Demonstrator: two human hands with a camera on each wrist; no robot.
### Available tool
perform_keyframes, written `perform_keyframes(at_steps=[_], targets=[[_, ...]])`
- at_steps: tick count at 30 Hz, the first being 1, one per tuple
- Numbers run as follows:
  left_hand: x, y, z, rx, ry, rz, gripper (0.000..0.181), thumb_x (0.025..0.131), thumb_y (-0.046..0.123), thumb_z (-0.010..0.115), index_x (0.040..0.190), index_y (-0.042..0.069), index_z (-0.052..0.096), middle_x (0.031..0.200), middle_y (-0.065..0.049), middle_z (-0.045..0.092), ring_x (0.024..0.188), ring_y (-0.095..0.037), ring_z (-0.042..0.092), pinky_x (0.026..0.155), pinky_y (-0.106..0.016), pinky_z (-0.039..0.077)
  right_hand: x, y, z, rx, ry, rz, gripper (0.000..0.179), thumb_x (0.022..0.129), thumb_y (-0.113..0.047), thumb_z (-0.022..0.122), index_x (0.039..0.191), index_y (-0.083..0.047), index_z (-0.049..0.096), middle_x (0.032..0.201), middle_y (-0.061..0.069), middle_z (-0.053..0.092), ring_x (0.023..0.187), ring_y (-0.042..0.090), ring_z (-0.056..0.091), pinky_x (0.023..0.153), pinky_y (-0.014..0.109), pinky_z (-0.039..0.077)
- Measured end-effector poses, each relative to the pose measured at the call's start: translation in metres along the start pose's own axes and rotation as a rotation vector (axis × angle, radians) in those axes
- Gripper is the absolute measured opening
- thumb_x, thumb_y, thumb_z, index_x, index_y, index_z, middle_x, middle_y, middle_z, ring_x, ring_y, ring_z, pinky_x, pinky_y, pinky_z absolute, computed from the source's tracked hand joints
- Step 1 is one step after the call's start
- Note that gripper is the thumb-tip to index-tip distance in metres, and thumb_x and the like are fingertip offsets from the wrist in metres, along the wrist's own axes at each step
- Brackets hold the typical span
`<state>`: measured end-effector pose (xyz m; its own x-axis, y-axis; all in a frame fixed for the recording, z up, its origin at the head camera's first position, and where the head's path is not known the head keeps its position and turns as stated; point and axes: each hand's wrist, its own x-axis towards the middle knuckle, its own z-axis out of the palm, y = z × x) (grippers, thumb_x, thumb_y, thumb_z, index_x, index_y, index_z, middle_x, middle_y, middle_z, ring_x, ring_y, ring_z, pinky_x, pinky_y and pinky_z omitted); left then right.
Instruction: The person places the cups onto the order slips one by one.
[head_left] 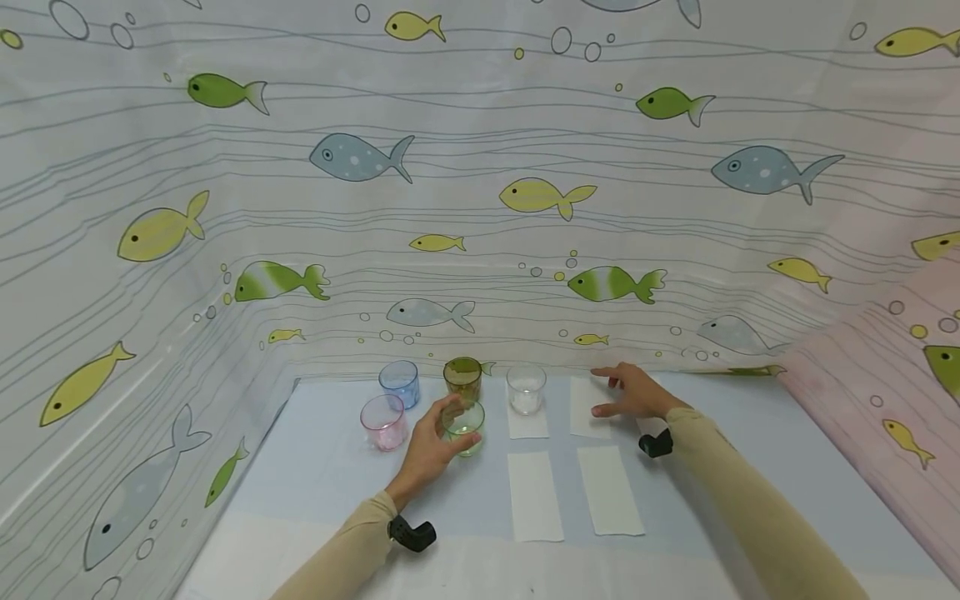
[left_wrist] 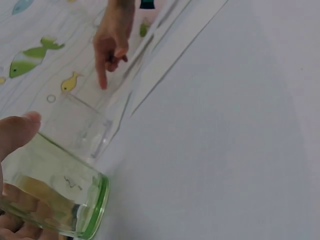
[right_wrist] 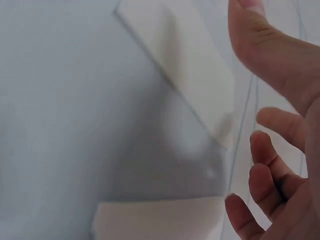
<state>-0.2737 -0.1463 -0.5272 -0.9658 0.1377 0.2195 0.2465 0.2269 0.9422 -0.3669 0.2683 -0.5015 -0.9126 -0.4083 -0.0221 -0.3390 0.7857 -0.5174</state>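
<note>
My left hand (head_left: 429, 447) grips a light green glass (head_left: 468, 427), thumb on the near side and fingers round the far side. In the left wrist view the green glass (left_wrist: 55, 167) shows a thick green base; whether it touches the table I cannot tell. A clear glass (head_left: 527, 390) stands upright on a folded white paper (head_left: 529, 427). My right hand (head_left: 636, 393) holds nothing, thumb and index finger spread above another white paper (head_left: 585, 410). In the right wrist view, the other fingers of the right hand (right_wrist: 285, 145) are loosely bent.
Left of the green glass stand a pink glass (head_left: 384, 423) and a blue glass (head_left: 400, 385). Behind it is an amber glass (head_left: 461, 377). Two more white papers, a left one (head_left: 535, 497) and a right one (head_left: 611, 492), lie nearer. Fish-printed curtain (head_left: 480, 275) encloses the table.
</note>
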Motion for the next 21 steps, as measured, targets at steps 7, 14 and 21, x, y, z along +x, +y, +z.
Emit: perform_keyframes(at_steps=[7, 14, 21], targets=[[-0.001, -0.003, 0.001, -0.017, 0.012, 0.020, 0.079, 0.086, 0.007, 0.088, 0.153, -0.001, 0.047, 0.147, -0.019, 0.062, 0.142, -0.039, 0.055, 0.128, -0.052, 0.033, -0.011, 0.007, 0.006, -0.049, -0.027, 0.056, 0.099, 0.077, -0.054, 0.093, 0.152, -0.002, 0.056, 0.111, 0.014, 0.058, 0.102, 0.028, 0.048, 0.085, 0.039, 0.044], [-0.003, -0.003, 0.002, -0.033, 0.017, 0.008, 0.079, 0.086, 0.005, 0.088, 0.154, 0.003, 0.048, 0.149, -0.017, 0.062, 0.143, -0.037, 0.055, 0.128, -0.048, 0.034, -0.016, 0.009, 0.008, -0.044, -0.076, 0.045, 0.104, 0.075, -0.051, 0.095, 0.158, -0.006, 0.049, 0.112, 0.016, 0.059, 0.103, 0.028, 0.051, 0.089, 0.045, 0.048], [-0.005, -0.003, 0.001, -0.035, 0.022, 0.000, 0.080, 0.085, 0.007, 0.089, 0.154, 0.004, 0.049, 0.149, -0.016, 0.062, 0.143, -0.038, 0.055, 0.128, -0.056, 0.034, -0.014, 0.012, 0.011, -0.062, -0.120, 0.052, 0.107, 0.074, -0.053, 0.095, 0.162, -0.016, 0.045, 0.120, 0.022, 0.057, 0.107, 0.029, 0.053, 0.095, 0.050, 0.050]])
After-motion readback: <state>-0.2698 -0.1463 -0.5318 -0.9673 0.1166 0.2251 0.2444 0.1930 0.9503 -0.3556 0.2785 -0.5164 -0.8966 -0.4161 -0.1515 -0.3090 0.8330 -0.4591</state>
